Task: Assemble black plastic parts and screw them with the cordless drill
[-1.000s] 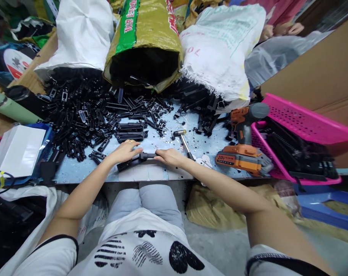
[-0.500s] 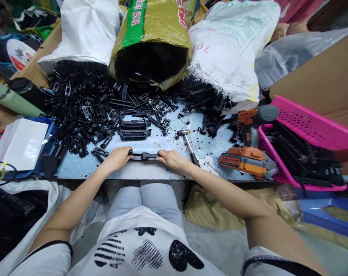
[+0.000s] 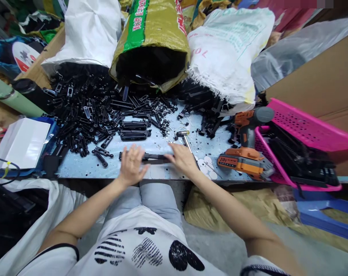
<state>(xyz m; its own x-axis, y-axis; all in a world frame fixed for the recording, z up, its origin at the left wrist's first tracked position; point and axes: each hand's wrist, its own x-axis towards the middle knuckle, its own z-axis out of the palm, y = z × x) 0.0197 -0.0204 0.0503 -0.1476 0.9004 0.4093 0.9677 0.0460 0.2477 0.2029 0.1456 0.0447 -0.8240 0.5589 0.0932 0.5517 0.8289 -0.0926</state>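
A long black plastic bar-shaped part (image 3: 153,156) lies along the front of the worktable. My left hand (image 3: 132,165) is over its left portion, fingers spread and slightly blurred, not wrapped round it. At the bar's right end is my right hand (image 3: 183,159), its thumb apart from the fingers and the thumb tip at or touching the bar. Just beyond that hand lies a small hammer (image 3: 187,138), its handle partly hidden by the hand. Two similar black parts (image 3: 135,134) rest side by side behind the bar.
Heaped black parts (image 3: 82,111) and loose pins cover the left and back of the table (image 3: 76,168). A gold sack (image 3: 162,32) and two white sacks (image 3: 90,30) stand behind. To the right are an orange cordless drill (image 3: 244,157) and a pink basket (image 3: 314,122).
Both hands have loosened from the bar's ends. My left hand has moved right and spread over it; my right hand has shifted slightly right. The bar now lies on the table.
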